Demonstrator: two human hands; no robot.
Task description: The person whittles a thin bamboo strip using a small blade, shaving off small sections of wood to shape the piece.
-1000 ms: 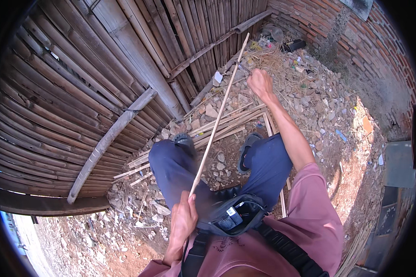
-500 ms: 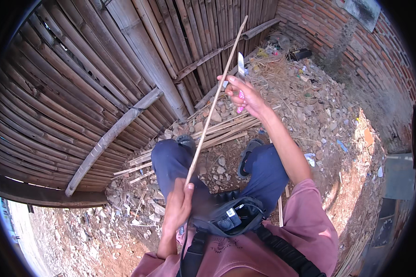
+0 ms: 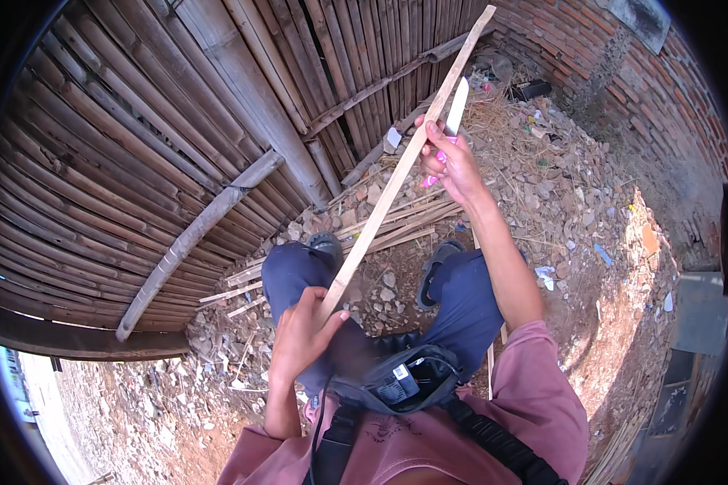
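A long pale bamboo strip (image 3: 387, 204) slants up and away from my lap, its broad flat face turned toward me. My left hand (image 3: 298, 338) grips the near end of it, over my left thigh. Farther up, my right hand (image 3: 459, 171) is closed round a knife (image 3: 458, 109) with a pink handle, and its thumb and fingertips also touch the strip. The blade points away from me, alongside the strip's right edge.
Several more strips (image 3: 404, 229) lie on the rubble beyond my feet. A bamboo-slat wall (image 3: 129, 162) rises at the left, a brick wall (image 3: 663, 97) at the far right. An open black pouch (image 3: 404, 380) hangs at my waist.
The strip has been turned from its narrow edge to its broad face, and its far end has swung right. My right hand and the knife have shifted right, with the fingers now against the strip.
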